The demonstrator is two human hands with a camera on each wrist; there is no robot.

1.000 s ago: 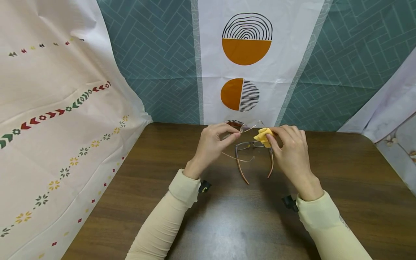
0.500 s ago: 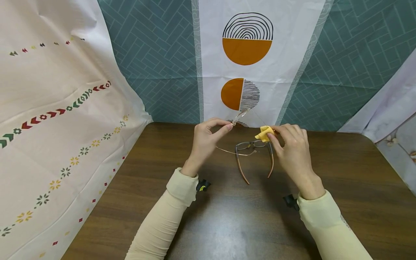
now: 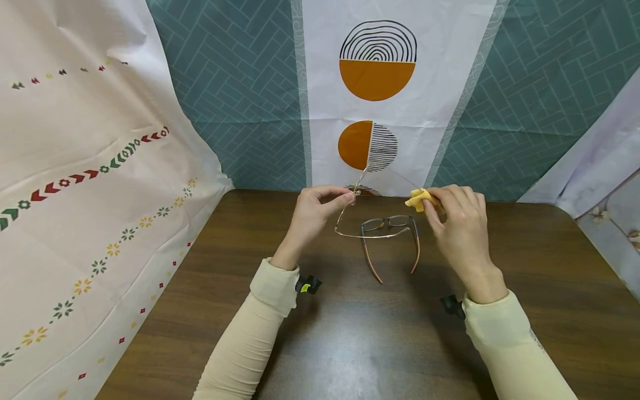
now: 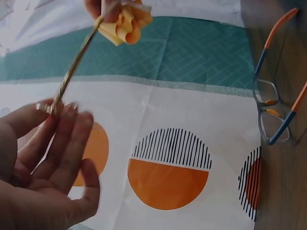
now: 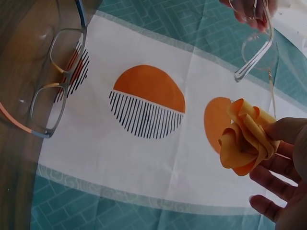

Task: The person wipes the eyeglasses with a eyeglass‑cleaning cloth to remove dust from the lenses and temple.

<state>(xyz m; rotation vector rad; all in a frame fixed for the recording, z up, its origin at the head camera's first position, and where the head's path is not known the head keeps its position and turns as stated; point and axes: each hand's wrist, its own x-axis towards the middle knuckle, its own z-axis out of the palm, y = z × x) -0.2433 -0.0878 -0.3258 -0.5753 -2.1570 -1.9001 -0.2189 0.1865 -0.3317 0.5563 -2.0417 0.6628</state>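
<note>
Between the left hand's (image 3: 312, 219) thumb and index finger, a pair of thin gold-rimmed eyeglasses (image 3: 357, 180) is held up above the table. One of its arms hangs down and sideways; the other slants across to a bunched yellow cloth (image 3: 419, 199). My right hand (image 3: 462, 230) pinches this cloth around that arm's far end, which the folds hide. In the right wrist view, the folded cloth (image 5: 249, 139) sits between thumb and fingers, with a thin gold arm running up from it. The left wrist view shows the straight gold arm (image 4: 74, 64) joining both hands.
A second pair of eyeglasses (image 3: 399, 220), with a grey-blue frame and orange-brown arms, lies unfolded on the brown wooden table (image 3: 350, 333) below the hands. A patterned teal and white cloth (image 3: 250, 100) hangs behind the table; a cream curtain (image 3: 100, 194) hangs at the left.
The gold-rimmed eyeglasses have turned, their front swinging up and leftward. My left hand moved slightly left, and the right hand with the yellow cloth moved right. The second eyeglasses stayed put.
</note>
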